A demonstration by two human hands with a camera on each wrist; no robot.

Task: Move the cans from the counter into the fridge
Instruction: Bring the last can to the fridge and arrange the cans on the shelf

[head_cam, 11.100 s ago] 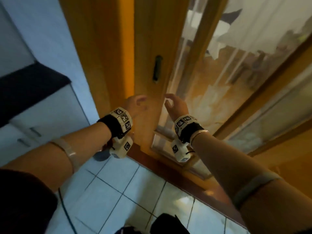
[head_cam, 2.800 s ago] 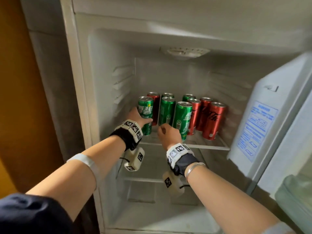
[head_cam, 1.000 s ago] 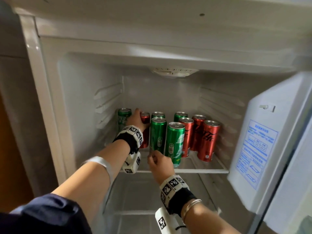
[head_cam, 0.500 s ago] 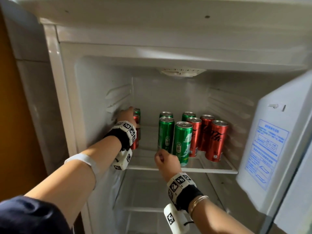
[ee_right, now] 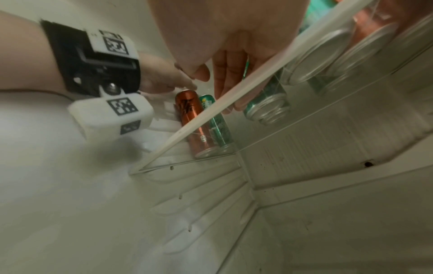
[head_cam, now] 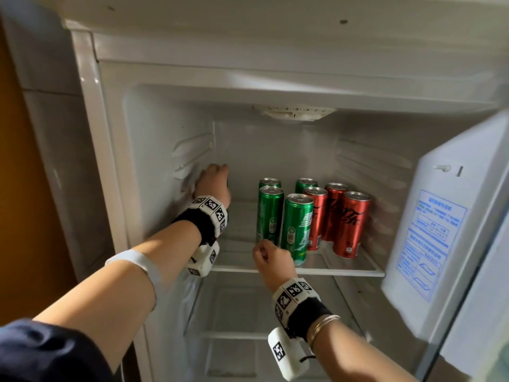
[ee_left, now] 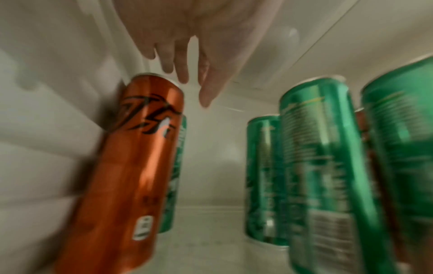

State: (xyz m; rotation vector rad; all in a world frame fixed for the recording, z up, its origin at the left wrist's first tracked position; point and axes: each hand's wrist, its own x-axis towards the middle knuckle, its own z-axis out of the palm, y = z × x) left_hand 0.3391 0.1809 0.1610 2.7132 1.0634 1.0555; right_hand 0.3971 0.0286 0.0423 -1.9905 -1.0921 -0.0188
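Left hand [head_cam: 213, 186] sits deep at the left side of the clear glass fridge shelf [head_cam: 344, 267], against the ribbed white fridge wall [head_cam: 190, 158]. Half a second ago it was nearer the front, gripping cans; now the left wrist view shows its fingers [ee_left: 181, 70] straight and spread, only brushing the top rim of the tall red slim can [ee_left: 140, 148], which stands upright against the wall. A green slim can [ee_right: 216, 122] stands just behind the red one. So it reads as a release: both cans parked at the shelf's far left, nothing in the hand.

Right hand [head_cam: 272, 260] waits at the shelf's front edge, just beside the front green can [head_cam: 297, 227] of the main cluster. Fingers are loosely curled, and the right wrist view shows them hanging past the white shelf lip [ee_right: 234, 96] with nothing in them.

The cluster of four green and three red cans [head_cam: 351, 224] stands upright on the right half of the shelf, with a clear gap between it and the left pair.

Judgement: the shelf now holds nine cans in all, and this placing looks done. The counter is not in view, so I cannot tell whether more cans remain. Likely next: both hands withdraw.
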